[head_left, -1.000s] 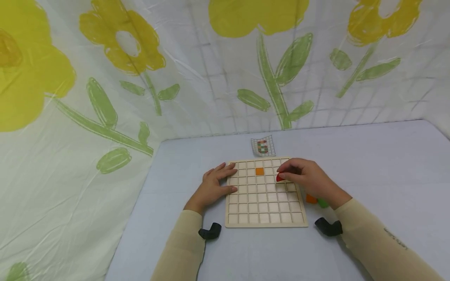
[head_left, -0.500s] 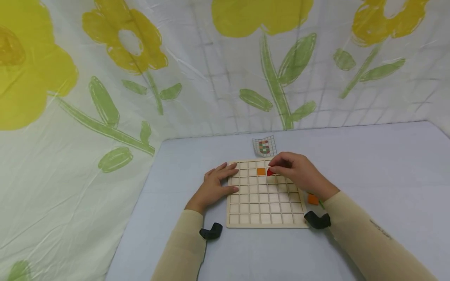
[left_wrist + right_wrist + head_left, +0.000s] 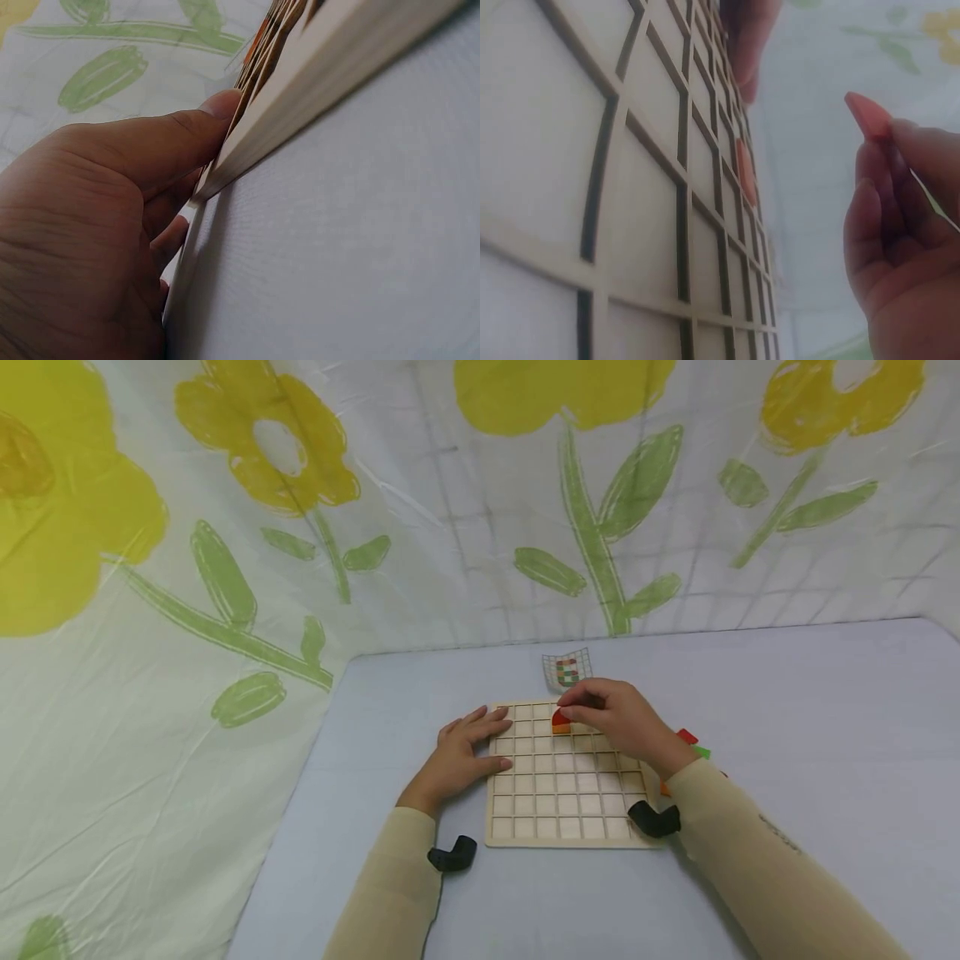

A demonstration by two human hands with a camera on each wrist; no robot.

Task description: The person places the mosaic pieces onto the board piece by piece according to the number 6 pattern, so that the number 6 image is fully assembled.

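Red and orange on a pale lattice

On my remote feed the board (image 3: 545, 806) is pale wood-toned, ruled in squares by brownish lines. The held piece (image 3: 559, 718) reads red from the head view, washed coral from the right wrist; the tile on the board (image 3: 561, 730) is plain orange. Nearby: a red chip (image 3: 687, 737), a green chip (image 3: 702, 751), an orange chip (image 3: 665, 789). The card (image 3: 567, 672) bears red, orange and green blocks over grey gridlines. I note a bluish-white tabletop (image 3: 375, 718), beige sleeves (image 3: 390, 885), black wrist mounts (image 3: 453, 855) and a white backdrop (image 3: 435, 568) patterned with yellow flowers and green leaves.
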